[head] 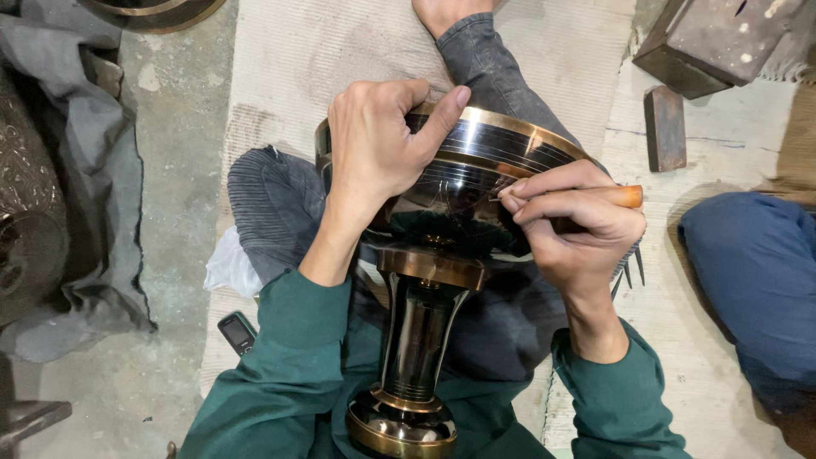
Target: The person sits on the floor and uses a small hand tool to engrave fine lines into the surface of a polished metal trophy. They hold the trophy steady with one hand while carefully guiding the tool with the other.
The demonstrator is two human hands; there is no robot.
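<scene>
Vase lies across lap; phone left on floor; blocks right.

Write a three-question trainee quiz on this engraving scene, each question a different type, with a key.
1. True or false: the left hand grips the rim of the black and brass goblet-shaped vase.
2. What does the right hand hold? A) hammer B) orange-handled engraving tool C) cloth
3. Fill in: beside the left elbow, on the floor, lies a small dark ____.

Key
1. True.
2. B, its tip set against the bowl's dark surface.
3. Mobile phone.
</scene>
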